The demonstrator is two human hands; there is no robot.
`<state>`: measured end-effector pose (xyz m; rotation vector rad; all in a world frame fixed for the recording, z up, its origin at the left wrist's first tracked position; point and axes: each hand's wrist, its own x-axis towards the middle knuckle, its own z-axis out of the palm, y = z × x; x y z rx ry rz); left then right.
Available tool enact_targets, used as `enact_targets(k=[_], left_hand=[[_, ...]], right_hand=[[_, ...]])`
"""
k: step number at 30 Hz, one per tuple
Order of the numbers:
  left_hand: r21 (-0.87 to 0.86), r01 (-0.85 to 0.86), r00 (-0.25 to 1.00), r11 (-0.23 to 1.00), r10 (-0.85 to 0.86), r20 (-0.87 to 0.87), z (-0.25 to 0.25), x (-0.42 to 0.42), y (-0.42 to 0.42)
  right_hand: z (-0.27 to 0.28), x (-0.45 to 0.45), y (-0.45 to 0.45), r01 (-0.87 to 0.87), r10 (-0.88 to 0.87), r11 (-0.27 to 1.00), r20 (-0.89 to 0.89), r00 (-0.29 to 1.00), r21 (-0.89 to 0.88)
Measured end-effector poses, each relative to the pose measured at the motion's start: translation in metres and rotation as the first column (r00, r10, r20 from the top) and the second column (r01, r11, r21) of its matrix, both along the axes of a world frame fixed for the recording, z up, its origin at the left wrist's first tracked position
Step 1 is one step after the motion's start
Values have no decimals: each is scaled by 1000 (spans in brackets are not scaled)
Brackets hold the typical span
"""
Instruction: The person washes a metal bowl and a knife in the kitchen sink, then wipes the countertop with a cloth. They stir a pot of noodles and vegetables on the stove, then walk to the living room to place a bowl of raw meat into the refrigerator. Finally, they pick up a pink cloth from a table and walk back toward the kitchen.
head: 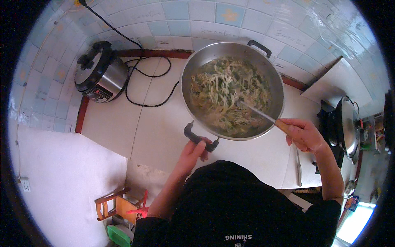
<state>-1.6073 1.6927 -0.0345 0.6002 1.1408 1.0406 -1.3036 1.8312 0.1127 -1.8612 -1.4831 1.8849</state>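
Observation:
A large round metal pan (232, 131) stands on the counter in front of me, with noodles and green vegetables (226, 89) mixed in it. My left hand (196, 151) grips the pan's near black handle (192, 133). In my right hand (304, 134), at the pan's right rim, is the wooden handle of a metal-shafted utensil (260, 113). The utensil reaches into the food, which hides its tip. The pan's other black handle (259, 48) points to the tiled wall.
An electric pressure cooker (103, 74) stands at the back left. A black cable (154, 106) loops over the counter (160, 132) towards the pan. On the right are a lidded wok (350, 126) on a stove and a thin metal utensil (299, 169). A wooden chair (125, 210) stands below left.

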Motion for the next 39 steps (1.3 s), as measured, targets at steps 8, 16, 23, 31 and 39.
enact_targets(k=[8,16,23,31,39], left_hand=[[23,1,1000,1000,-2,24,0,-1,1],[-21,-40,998,999,41,41,4,1,-3],[7,-16,999,1000,16,46,4,0,-1],[11,24,999,1000,-24,-29,11,3,1],[15,9,1000,1000,-9,12,0,-1,-4]], right_hand=[[-16,28,18,-228,78,834,300,951,503],[-34,-6,36,-776,109,548,893,438,313],[-53,-30,34,-596,305,586,532,790,549],[-23,-52,10,-428,354,845,263,897,320],[-13,-29,-11,-190,177,975,-111,978,-114]])
